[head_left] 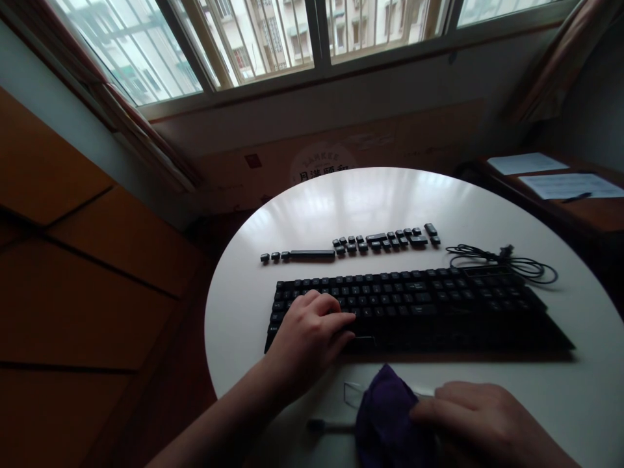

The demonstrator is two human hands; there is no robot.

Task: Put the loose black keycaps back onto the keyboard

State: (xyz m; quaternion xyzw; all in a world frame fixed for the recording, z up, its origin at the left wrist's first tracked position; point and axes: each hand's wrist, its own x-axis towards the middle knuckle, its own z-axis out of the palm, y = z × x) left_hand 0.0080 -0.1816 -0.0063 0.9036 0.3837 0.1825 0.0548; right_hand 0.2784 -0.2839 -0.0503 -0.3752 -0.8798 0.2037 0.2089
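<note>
A black keyboard (pixel 414 331) lies on the round white table. My left hand (pixel 312 325) rests on its left half with curled fingers, the tips down among the keys; what they grip, if anything, is hidden. Near the front edge, my right hand (pixel 480 416) is closed, its thumb against a crumpled purple cloth (pixel 390 416) and its fingers by a pale, thin piece behind it. What is pinched there I cannot make out. Left of the cloth, a thin wire loop (pixel 351 394) sticks out. Below it lies a brush (pixel 334 427), partly covered by the cloth.
Loose black keycaps (pixel 385 242) stand in rows behind the keyboard, with a long space bar (pixel 312 254) among them. A coiled black cable (pixel 526 265) lies at the back right. Papers (pixel 570 185) and a pen (pixel 578 197) are on a brown surface at right.
</note>
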